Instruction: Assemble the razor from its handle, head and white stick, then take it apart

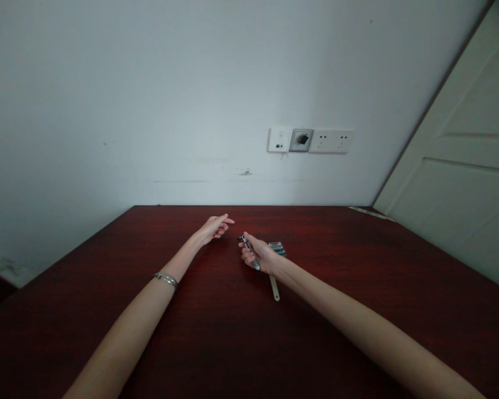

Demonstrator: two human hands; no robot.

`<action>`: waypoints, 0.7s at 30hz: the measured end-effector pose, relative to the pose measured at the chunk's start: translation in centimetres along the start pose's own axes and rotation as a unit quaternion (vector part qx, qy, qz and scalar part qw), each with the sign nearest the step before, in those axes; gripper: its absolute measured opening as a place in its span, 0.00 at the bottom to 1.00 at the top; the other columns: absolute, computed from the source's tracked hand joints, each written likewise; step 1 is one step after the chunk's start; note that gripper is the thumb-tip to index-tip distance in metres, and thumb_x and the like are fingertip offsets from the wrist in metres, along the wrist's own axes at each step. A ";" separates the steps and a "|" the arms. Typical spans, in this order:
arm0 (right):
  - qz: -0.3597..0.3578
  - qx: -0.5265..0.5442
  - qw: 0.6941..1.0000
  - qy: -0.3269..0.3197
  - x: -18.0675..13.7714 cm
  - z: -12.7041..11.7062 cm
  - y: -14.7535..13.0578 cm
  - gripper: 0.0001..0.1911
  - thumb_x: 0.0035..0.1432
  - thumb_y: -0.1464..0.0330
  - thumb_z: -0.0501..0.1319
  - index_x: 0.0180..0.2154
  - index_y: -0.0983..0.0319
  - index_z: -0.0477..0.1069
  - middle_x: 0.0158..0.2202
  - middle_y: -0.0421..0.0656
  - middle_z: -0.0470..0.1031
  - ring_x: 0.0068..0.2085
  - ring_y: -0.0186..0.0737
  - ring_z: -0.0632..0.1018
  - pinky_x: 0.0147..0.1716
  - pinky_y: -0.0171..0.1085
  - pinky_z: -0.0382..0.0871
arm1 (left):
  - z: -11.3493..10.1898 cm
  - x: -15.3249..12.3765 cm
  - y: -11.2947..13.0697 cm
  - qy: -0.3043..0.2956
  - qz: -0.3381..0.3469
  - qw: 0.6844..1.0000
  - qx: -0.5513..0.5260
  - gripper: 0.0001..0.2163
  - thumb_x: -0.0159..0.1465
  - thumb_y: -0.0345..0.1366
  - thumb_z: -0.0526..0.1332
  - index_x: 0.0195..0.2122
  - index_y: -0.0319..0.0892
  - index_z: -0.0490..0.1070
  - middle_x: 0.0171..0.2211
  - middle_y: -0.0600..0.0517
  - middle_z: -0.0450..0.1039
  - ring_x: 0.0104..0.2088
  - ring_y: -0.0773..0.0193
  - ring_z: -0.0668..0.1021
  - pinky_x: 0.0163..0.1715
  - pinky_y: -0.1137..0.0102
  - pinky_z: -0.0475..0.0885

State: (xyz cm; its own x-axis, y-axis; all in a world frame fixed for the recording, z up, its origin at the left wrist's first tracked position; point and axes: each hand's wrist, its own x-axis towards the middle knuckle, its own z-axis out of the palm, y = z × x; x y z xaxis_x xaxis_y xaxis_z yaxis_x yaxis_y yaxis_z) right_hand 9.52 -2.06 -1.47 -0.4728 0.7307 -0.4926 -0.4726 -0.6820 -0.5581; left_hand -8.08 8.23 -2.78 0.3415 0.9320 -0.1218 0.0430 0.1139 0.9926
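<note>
My right hand (258, 252) is closed around a slim black-and-silver razor (255, 262), its dark head pointing up and left past the thumb. To the left, and apart from it, my left hand (214, 228) hovers over the table with its index finger stretched out and the other fingers loosely bent; nothing shows in it. Just behind my right wrist lies a small clear case (278, 248) with teal strips inside, partly covered. A pale handle with a hole in its end (275, 289) sticks out below the right hand, its upper part hidden.
The dark red wooden table (183, 349) reaches back to a white wall (191, 100). Sockets and switches (330, 141) are set in the wall. A pale panelled door (461, 166) stands at the right. A thin printed strip (372, 213) lies at the far right table edge.
</note>
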 end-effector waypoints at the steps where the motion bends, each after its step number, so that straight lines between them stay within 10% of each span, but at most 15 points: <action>1: 0.014 0.005 1.000 -0.003 0.1 0.0 0.0 0.18 0.64 0.58 0.46 0.27 0.63 0.58 0.16 0.30 0.49 0.12 0.22 0.54 0.08 0.20 0.46 | 0.0 0.0 0.0 0.002 0.000 1.000 0.000 0.19 0.60 0.46 0.56 0.40 0.33 0.71 0.18 0.56 0.60 0.13 0.76 0.57 0.14 0.77 0.42; 21: 0.093 0.073 0.993 -0.028 1.3 -0.4 -0.5 0.19 0.66 0.57 0.41 0.24 0.59 0.48 0.17 0.29 0.42 0.12 0.22 0.49 0.06 0.19 0.40 | -0.1 -0.6 0.1 0.055 0.013 0.998 -0.016 0.17 0.62 0.44 0.54 0.37 0.32 0.71 0.17 0.56 0.58 0.14 0.77 0.56 0.14 0.78 0.43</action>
State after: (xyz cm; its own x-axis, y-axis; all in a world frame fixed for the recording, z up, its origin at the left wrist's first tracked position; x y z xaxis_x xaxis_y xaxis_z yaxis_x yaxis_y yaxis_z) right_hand 9.46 -0.77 -2.08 -0.6008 0.5917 -0.5375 -0.4745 -0.8051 -0.3559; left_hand -8.33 7.70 -2.62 0.2371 0.9665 -0.0978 0.0053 0.0993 0.9950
